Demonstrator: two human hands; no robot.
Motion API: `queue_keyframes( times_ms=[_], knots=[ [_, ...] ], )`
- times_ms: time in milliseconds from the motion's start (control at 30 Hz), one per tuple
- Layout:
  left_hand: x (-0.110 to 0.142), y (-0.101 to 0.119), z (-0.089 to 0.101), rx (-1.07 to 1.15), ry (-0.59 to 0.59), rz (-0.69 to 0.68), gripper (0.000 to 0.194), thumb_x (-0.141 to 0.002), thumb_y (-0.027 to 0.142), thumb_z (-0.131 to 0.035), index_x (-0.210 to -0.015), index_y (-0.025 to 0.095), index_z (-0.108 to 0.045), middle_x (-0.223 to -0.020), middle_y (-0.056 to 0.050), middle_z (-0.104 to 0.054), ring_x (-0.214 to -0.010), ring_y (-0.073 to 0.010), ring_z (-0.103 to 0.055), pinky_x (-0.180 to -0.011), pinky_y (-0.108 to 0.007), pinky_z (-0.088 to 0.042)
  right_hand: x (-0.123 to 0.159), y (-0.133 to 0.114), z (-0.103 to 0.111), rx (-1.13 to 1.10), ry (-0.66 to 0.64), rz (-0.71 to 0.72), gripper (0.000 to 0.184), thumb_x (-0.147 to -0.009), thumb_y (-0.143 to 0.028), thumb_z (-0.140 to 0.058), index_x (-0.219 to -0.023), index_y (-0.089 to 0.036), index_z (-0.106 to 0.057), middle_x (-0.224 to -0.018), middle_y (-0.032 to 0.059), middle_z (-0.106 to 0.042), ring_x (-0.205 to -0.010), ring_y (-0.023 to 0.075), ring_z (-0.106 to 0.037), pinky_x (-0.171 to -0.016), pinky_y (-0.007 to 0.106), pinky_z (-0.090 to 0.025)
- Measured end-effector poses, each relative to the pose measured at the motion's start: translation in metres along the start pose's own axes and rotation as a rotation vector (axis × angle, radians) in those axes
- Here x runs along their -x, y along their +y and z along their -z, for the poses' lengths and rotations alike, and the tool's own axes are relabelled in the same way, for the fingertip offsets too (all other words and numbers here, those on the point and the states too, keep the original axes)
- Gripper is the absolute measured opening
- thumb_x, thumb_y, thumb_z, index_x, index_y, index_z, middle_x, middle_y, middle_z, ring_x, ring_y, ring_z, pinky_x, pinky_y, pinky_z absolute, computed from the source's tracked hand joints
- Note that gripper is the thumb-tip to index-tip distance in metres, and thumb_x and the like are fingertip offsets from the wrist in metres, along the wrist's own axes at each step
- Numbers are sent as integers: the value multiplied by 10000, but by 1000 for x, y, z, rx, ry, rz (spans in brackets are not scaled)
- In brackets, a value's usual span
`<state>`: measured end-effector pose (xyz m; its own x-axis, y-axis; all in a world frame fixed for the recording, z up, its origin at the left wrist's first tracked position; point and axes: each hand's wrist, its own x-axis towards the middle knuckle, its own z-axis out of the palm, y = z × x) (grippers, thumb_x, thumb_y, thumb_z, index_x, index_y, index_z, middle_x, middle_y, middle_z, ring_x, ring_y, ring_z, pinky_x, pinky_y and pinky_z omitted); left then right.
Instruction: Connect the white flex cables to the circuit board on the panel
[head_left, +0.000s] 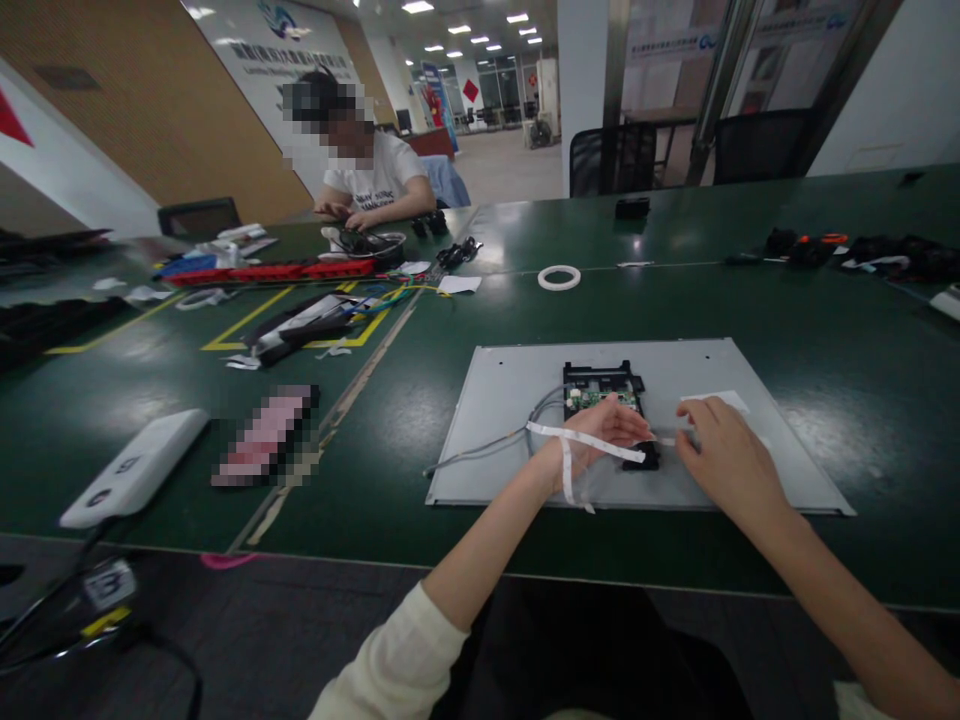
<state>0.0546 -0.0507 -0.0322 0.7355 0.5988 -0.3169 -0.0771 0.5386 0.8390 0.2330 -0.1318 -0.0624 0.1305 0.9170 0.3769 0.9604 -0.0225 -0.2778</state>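
Note:
A black plastic frame [600, 370] with a green circuit board [583, 399] lies on a pale grey panel [495, 400]. Grey cables [487, 447] run out of its left side. My left hand [604, 425] reaches over the board, fingers stretched out, covering part of it. Strips of white tape [568, 470] cross and hang at my left wrist. Just right of the frame is my right hand [727, 455], its fingers curved and the thumb apart from them. A thin pale strip shows between the two hands; whether either touches it is unclear.
A roll of white tape [559, 278] lies beyond the panel. To the left are a white power bank [135, 468], a pixelated phone-shaped object [266, 437] and a black device with wires [307, 322]. Another person [375, 180] sits across the green table [420, 380].

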Motion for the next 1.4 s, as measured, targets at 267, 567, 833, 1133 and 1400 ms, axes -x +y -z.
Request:
queue_keyframes(
  times_ms=[267, 567, 833, 1133, 1400],
  knots=[
    [-1, -3, 0, -13, 25, -23, 427, -817, 509, -525, -765, 106, -656, -786, -77, -657, -788, -153, -599, -868, -307, -399, 3, -24, 21, -932, -243, -153, 299, -906, -426, -440, -1109, -221, -520, -815, 19, -629, -700, 147, -590, -566, 248, -416],
    [-1, -8, 6, -99, -6, -97, 253, -823, 366, -520, -793, 153, -654, -772, -58, -650, -745, -162, -596, -775, -311, -444, 7, -63, 45, -1120, -359, -87, 86, -815, -234, -601, -856, -206, -671, -774, -4, -642, -717, 108, -592, -629, 205, -460],
    [1, -14, 7, -87, 23, -123, 266, -760, 371, -644, -827, 114, -639, -816, -77, -662, -800, -150, -615, -859, -319, -434, -8, -49, 79, -1361, 61, -224, 101, -744, -230, -690, -843, -248, -693, -761, -8, -652, -676, 93, -587, -600, 199, -469],
    [7, 50, 17, -206, 114, -322, 176, -809, 307, -577, -880, 152, -621, -889, -69, -675, -884, -171, -633, -864, -333, -439, -53, -19, 23, -1181, -43, -372, 314, -727, -396, -660, -970, -198, -671, -970, 75, -662, -889, 183, -603, -619, 239, -428],
    [-39, 63, 50, -457, 158, -519, 318, -877, 409, -446, -978, 154, -606, -1025, -80, -672, -1066, -184, -581, -1001, -335, -329, -62, -22, -10, -1137, -72, -360, 351, -736, -422, -624, -977, -172, -674, -967, 71, -672, -837, 171, -577, -604, 238, -378]
  ],
)
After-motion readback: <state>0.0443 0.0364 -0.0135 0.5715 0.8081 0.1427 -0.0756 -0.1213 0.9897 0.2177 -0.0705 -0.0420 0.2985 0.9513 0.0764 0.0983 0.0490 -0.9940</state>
